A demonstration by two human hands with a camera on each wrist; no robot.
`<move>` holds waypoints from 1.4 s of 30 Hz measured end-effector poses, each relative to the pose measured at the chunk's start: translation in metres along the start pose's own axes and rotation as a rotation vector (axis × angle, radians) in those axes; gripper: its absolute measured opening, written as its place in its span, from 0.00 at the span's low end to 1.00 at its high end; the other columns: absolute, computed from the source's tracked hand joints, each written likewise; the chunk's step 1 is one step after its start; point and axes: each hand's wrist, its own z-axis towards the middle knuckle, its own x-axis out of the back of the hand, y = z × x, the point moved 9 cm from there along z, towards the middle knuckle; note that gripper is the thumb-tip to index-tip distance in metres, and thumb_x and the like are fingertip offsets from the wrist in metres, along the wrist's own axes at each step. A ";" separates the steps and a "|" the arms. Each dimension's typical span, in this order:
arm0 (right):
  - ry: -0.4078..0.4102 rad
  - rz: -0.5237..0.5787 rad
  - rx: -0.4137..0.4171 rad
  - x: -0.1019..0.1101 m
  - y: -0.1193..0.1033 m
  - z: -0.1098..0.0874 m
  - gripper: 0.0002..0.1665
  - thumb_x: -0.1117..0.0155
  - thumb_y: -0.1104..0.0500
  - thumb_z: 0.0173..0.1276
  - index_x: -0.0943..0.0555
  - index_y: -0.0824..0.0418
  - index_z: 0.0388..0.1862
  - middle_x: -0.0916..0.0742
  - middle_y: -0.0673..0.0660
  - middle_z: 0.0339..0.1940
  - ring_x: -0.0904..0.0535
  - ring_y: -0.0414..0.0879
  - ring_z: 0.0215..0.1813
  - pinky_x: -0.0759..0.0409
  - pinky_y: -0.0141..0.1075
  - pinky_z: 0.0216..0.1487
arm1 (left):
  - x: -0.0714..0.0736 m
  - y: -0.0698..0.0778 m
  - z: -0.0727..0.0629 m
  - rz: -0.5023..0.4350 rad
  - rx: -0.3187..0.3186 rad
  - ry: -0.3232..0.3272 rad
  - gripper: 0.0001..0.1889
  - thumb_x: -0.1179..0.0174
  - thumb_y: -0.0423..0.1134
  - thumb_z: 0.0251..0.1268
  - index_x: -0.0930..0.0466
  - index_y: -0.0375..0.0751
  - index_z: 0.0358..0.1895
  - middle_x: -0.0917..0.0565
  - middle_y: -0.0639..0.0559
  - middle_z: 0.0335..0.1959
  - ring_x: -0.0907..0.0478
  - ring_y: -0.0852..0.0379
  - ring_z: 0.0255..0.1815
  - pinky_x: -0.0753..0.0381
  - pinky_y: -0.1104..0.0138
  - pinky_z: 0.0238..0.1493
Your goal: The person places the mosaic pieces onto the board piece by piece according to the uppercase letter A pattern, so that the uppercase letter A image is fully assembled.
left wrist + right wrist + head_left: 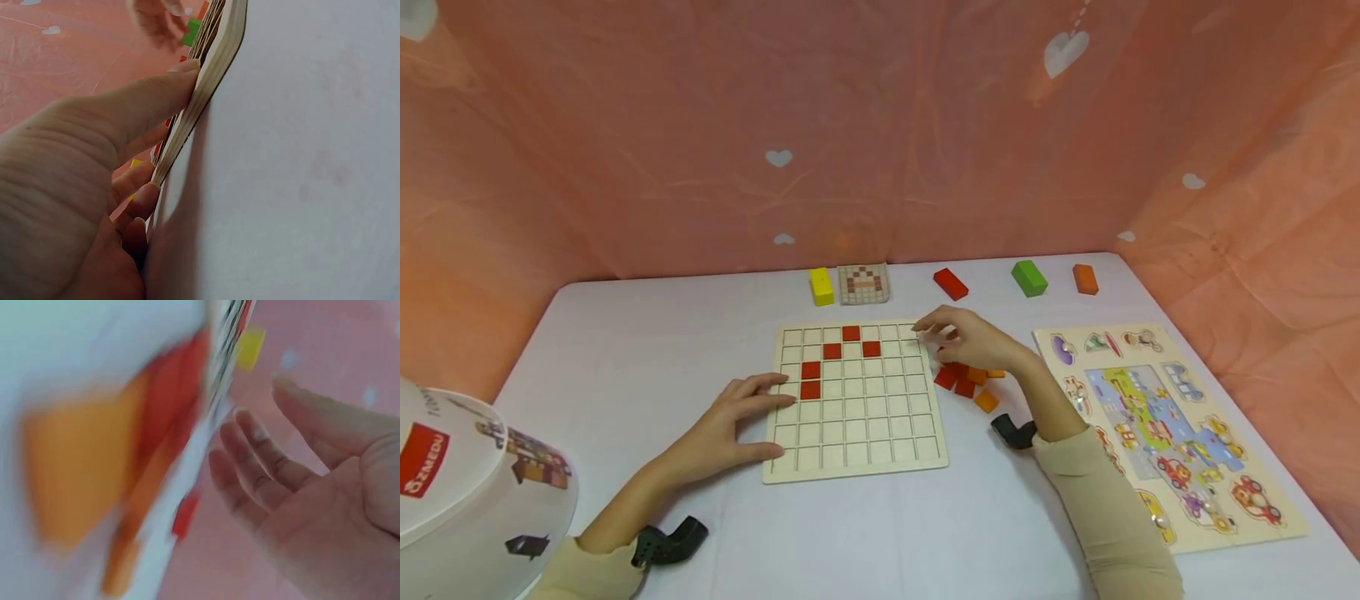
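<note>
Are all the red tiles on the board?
No, some red tiles lie beside the board, near the right hand.

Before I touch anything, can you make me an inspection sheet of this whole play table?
Surface: white-covered table.
Job's things: gridded board with five red tiles in it; loose red and orange pieces by its right edge; small pattern card behind it.
Clutter: yellow block, red block, green block and orange block toward the back; picture puzzle on the right; white bucket on the left.
Left hand: touches the board's left edge.
Right hand: near the board's right edge, holding nothing that shows.
Cables: nothing seen.
Surroundings: pink-orange backdrop with white hearts.
</note>
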 end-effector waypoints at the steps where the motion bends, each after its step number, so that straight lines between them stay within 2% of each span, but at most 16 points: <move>1: 0.009 -0.001 -0.020 0.006 0.009 -0.002 0.23 0.36 0.74 0.64 0.22 0.71 0.59 0.18 0.64 0.56 0.25 0.58 0.57 0.26 0.51 0.60 | 0.000 0.000 0.000 -0.001 -0.001 0.000 0.33 0.24 0.48 0.52 0.20 0.45 0.63 0.34 0.47 0.72 0.41 0.44 0.69 0.39 0.39 0.63; 4: -0.001 -0.005 -0.054 0.010 0.026 -0.006 0.20 0.35 0.73 0.64 0.20 0.72 0.56 0.17 0.64 0.51 0.25 0.57 0.51 0.24 0.46 0.54 | 0.000 0.000 -0.001 -0.001 -0.003 0.000 0.33 0.24 0.49 0.52 0.20 0.45 0.63 0.34 0.47 0.72 0.41 0.44 0.69 0.39 0.39 0.63; 7: -0.014 -0.002 -0.065 0.007 0.029 -0.006 0.19 0.33 0.73 0.63 0.20 0.71 0.54 0.16 0.62 0.48 0.24 0.55 0.48 0.24 0.43 0.52 | 0.001 0.000 -0.001 -0.002 -0.005 0.001 0.33 0.24 0.49 0.52 0.20 0.45 0.63 0.34 0.48 0.72 0.41 0.45 0.69 0.39 0.39 0.63; 17: 0.020 -0.065 -0.086 0.002 0.020 -0.002 0.16 0.35 0.76 0.63 0.21 0.69 0.50 0.20 0.60 0.38 0.26 0.52 0.41 0.22 0.38 0.44 | 0.003 -0.001 0.001 -0.014 0.018 -0.006 0.33 0.24 0.48 0.53 0.21 0.43 0.63 0.34 0.48 0.73 0.41 0.44 0.71 0.40 0.39 0.65; 21: 0.059 -0.032 -0.069 0.005 0.014 0.001 0.16 0.36 0.75 0.63 0.20 0.69 0.50 0.20 0.61 0.36 0.25 0.52 0.40 0.22 0.36 0.39 | 0.004 -0.003 0.001 -0.033 0.027 0.001 0.33 0.24 0.46 0.53 0.21 0.41 0.63 0.34 0.48 0.72 0.42 0.41 0.73 0.40 0.39 0.66; 23: 0.068 0.006 -0.031 0.002 0.006 0.006 0.15 0.34 0.74 0.63 0.20 0.70 0.50 0.19 0.60 0.37 0.24 0.52 0.39 0.22 0.35 0.38 | 0.003 -0.004 0.001 -0.041 0.032 -0.002 0.32 0.24 0.46 0.54 0.21 0.41 0.63 0.34 0.47 0.73 0.42 0.40 0.73 0.41 0.38 0.66; 26: 0.039 0.064 0.023 -0.014 -0.014 0.017 0.15 0.31 0.72 0.63 0.19 0.71 0.49 0.19 0.59 0.36 0.23 0.50 0.38 0.22 0.34 0.38 | 0.002 -0.005 0.001 -0.046 0.033 -0.007 0.32 0.25 0.47 0.54 0.21 0.40 0.63 0.34 0.46 0.73 0.43 0.40 0.74 0.41 0.37 0.66; 29: -0.016 0.072 0.064 -0.038 -0.042 0.030 0.14 0.28 0.71 0.61 0.18 0.71 0.45 0.18 0.57 0.34 0.23 0.47 0.36 0.22 0.33 0.40 | 0.002 -0.005 0.000 -0.045 0.034 -0.007 0.32 0.24 0.47 0.54 0.21 0.41 0.63 0.34 0.48 0.73 0.43 0.41 0.74 0.41 0.38 0.67; 35: -0.164 0.021 0.132 -0.088 -0.091 0.051 0.08 0.31 0.73 0.62 0.18 0.67 0.39 0.18 0.53 0.32 0.24 0.44 0.36 0.23 0.30 0.39 | 0.006 -0.006 -0.001 -0.035 0.011 0.005 0.32 0.24 0.46 0.54 0.21 0.41 0.63 0.33 0.48 0.72 0.41 0.41 0.73 0.40 0.38 0.66; 38: -0.225 -0.003 0.159 -0.107 -0.102 0.057 0.10 0.34 0.76 0.62 0.17 0.64 0.37 0.18 0.52 0.32 0.24 0.44 0.37 0.23 0.29 0.39 | 0.008 -0.005 -0.002 -0.029 0.009 0.009 0.32 0.24 0.45 0.53 0.21 0.41 0.62 0.33 0.48 0.72 0.41 0.42 0.72 0.40 0.39 0.65; 42: -0.241 -0.044 0.155 -0.118 -0.103 0.060 0.13 0.35 0.78 0.61 0.17 0.64 0.38 0.18 0.52 0.32 0.25 0.44 0.37 0.25 0.28 0.39 | 0.010 -0.004 -0.003 -0.023 0.011 0.011 0.32 0.24 0.45 0.53 0.21 0.40 0.62 0.33 0.48 0.72 0.41 0.42 0.72 0.39 0.39 0.65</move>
